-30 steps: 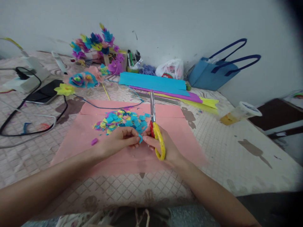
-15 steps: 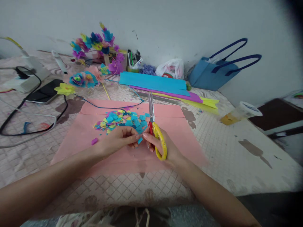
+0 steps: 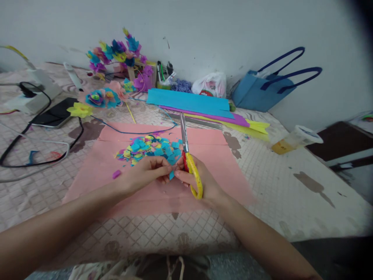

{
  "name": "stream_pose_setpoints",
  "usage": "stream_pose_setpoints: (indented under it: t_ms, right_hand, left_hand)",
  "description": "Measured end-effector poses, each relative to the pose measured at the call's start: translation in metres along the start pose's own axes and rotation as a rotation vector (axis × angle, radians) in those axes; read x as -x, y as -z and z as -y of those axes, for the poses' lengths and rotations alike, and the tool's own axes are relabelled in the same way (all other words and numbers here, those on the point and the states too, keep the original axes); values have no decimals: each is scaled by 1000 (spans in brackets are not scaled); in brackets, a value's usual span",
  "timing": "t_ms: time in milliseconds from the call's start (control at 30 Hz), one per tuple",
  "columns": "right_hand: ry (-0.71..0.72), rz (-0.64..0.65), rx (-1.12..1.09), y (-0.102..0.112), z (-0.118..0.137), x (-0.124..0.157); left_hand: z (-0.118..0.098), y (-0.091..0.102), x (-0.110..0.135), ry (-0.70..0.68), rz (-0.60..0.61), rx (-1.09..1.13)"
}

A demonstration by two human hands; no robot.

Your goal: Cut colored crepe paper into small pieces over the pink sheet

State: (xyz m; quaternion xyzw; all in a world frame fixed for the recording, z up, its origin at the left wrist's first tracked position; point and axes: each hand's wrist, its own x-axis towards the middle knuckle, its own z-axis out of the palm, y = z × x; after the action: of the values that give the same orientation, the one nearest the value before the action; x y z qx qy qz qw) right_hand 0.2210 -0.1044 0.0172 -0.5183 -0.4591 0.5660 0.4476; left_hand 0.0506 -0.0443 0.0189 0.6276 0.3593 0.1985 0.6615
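My left hand (image 3: 155,170) pinches a small piece of blue paper (image 3: 171,174) between thumb and fingers. Close beside it, my right hand (image 3: 196,177) is closed around a pair of scissors (image 3: 192,167) with yellow and red handles, blades pointing up and away from me. The right thumb and fingertips come right up to the blue piece; whether they grip it too I cannot tell. Just beyond both hands lies a heap of small paper scraps (image 3: 140,149) in blue, yellow and purple. Under it all is a large pink paper sheet (image 3: 221,182).
Behind the sheet lie blue paper strips (image 3: 189,102) over purple and yellow ones. Paper flowers (image 3: 116,54), a phone (image 3: 56,112) and a power strip (image 3: 32,99) with cables are at left. A blue bag (image 3: 259,91) and a cup of yellow liquid (image 3: 294,140) stand right.
The scissors in my right hand have tilted, their tips moving slightly left. The blue piece between my hands has turned and shows more. My left hand has barely moved.
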Motion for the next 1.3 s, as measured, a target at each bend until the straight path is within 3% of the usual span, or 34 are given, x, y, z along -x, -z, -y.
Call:
stream_pose_setpoints:
  t_ms: [167,333,567,867,1300]
  right_hand:
    - [5,-35,-11,-1,1,1]
    - [6,-58,-24,-2,1,-1]
    - [-22,65,79,4,3,5]
    - [30,204,267,4,9,9]
    - [-6,258,258,5,8,10]
  left_hand:
    - [0,0,0,53,3,121]
    - [-2,0,1,38,39,83]
    - [-13,25,-1,90,86,188]
    - [-29,55,0,-62,107,198]
    - [-29,63,2,-118,144,209]
